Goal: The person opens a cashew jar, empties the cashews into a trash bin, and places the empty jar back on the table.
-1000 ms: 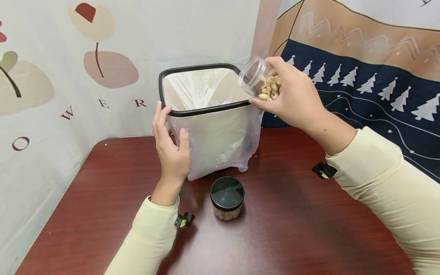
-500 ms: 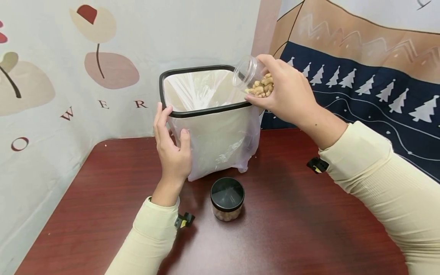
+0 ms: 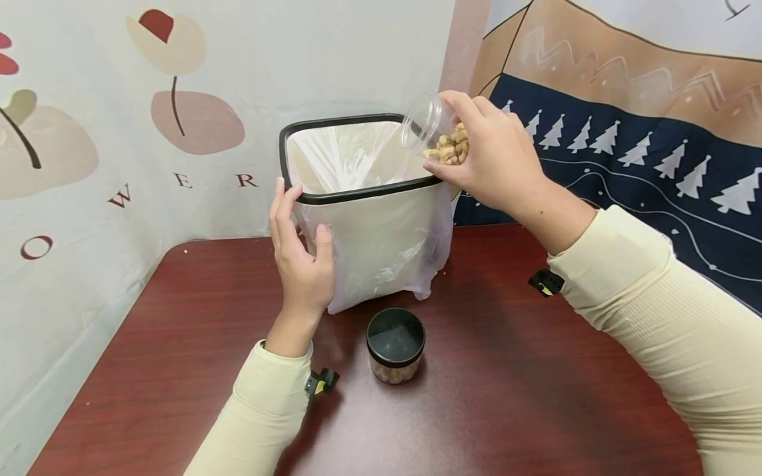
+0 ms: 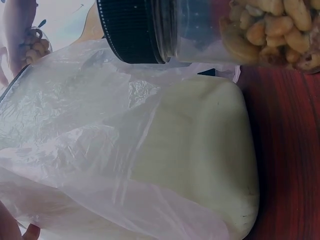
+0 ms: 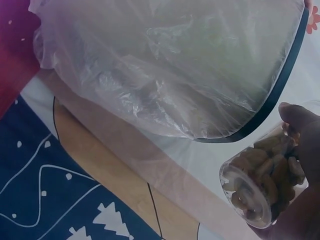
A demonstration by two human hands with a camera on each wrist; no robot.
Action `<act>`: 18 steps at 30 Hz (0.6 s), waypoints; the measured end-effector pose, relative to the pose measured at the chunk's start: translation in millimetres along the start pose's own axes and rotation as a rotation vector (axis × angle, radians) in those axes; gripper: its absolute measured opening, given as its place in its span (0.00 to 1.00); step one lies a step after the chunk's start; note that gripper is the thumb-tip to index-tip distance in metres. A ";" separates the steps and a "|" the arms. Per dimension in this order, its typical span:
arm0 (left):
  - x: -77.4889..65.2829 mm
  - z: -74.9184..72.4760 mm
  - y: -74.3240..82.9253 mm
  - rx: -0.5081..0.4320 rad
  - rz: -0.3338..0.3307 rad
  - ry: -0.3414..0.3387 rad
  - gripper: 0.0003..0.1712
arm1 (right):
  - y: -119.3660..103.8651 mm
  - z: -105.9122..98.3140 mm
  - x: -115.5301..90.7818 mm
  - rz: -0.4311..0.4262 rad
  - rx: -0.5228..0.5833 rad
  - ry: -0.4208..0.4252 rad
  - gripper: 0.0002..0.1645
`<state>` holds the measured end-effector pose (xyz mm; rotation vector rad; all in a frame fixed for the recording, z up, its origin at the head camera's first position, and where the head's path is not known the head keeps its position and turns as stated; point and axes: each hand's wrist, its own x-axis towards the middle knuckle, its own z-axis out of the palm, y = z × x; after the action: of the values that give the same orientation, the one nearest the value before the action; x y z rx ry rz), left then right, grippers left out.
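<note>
My right hand (image 3: 500,155) grips an open clear plastic jar (image 3: 421,122) of cashews (image 3: 450,147), tilted so its mouth points left over the right rim of a trash can. The nuts lie along the jar's lower side, as the right wrist view also shows. The trash can has a black rim (image 3: 369,193) and a pale body, lined with a thin translucent plastic bag (image 3: 437,235). My left hand (image 3: 303,268) rests against the can's left front corner, fingers extended up to the rim and thumb on the front.
A second jar (image 3: 395,337) with a black lid and nuts inside stands upright in front of the can. Both stand on a dark red wooden table (image 3: 506,370). Printed cloths (image 3: 625,119) hang close behind the table.
My right hand has moved left with the jar, bringing its mouth further over the can, and tipped it more. The cashews have slid toward the mouth. The left hand stays at the can.
</note>
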<state>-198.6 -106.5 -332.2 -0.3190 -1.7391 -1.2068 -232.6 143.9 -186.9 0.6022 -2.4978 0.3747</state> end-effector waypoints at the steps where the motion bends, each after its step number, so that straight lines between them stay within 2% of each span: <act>1: 0.0 0.2 -0.1 -0.001 0.001 0.001 0.32 | 0.0 0.1 0.8 -0.004 -0.009 0.000 0.48; 18: 0.4 0.6 -2.3 0.016 0.017 0.008 0.33 | -6.9 10.0 18.2 -0.013 -0.050 -0.041 0.47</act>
<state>-200.7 -107.2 -333.2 -0.3183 -1.7356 -1.1798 -247.3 128.0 -183.9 0.6120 -2.5330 0.2968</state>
